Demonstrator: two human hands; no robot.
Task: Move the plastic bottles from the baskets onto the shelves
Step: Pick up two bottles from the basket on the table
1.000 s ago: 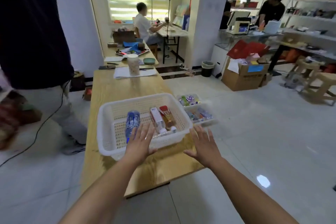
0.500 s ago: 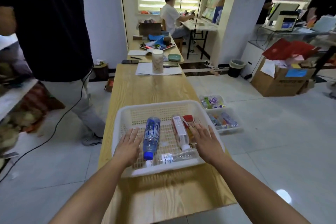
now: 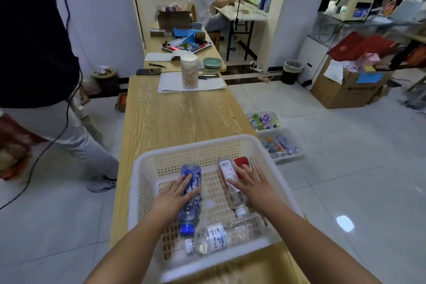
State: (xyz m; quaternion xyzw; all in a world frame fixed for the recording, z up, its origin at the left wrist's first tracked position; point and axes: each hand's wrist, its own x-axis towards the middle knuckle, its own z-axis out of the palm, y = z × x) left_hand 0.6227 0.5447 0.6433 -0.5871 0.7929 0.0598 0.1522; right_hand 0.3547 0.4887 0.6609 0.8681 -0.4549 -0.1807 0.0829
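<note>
The left hand (image 3: 176, 193) lies with straight, spread fingers on a blue-labelled clear plastic bottle (image 3: 190, 200). The right hand (image 3: 253, 185), equally flat, rests on a red-and-white-labelled clear bottle (image 3: 227, 172). Nearer the wrists a white-labelled clear bottle (image 3: 221, 235) lies crosswise. All three lie inside a white perforated plastic basket (image 3: 202, 145).

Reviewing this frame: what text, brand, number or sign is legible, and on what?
No text can be read.
White-labelled bottle: barcode, digits too small.
Blue bottle: white print blurred.
Clear bottle: blue label marks blurred.
Cardboard box: side print too blurred.
</note>
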